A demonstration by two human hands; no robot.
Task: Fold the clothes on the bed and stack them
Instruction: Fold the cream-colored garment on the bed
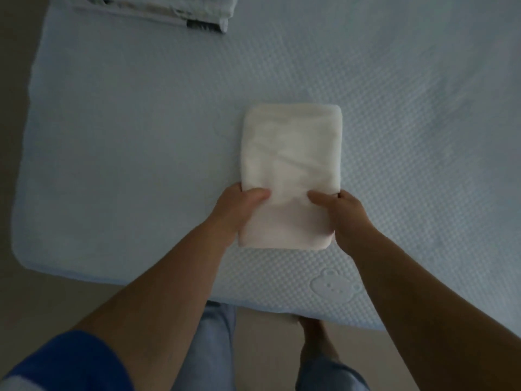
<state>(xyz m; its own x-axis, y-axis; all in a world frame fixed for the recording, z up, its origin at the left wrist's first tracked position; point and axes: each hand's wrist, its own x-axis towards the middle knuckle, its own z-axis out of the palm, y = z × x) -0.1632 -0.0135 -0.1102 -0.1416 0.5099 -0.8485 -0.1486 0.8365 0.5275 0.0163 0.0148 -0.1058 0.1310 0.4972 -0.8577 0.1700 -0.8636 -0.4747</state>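
Note:
A cream-white cloth (291,153), folded into a narrow upright rectangle, lies on the pale blue textured bed (141,136) near its front edge. My left hand (239,208) grips the cloth's lower left side, thumb on top and fingers tucked beneath. Opposite it, my right hand (342,214) grips the lower right side the same way. A stack of folded light patterned clothes (166,9) sits at the bed's far left corner, partly cut off by the frame's top.
The bed's left edge and rounded front corner border a beige floor (33,300). An embossed bear mark (334,283) shows near the front edge. My legs in light blue trousers (208,348) and a bare foot stand against the bed.

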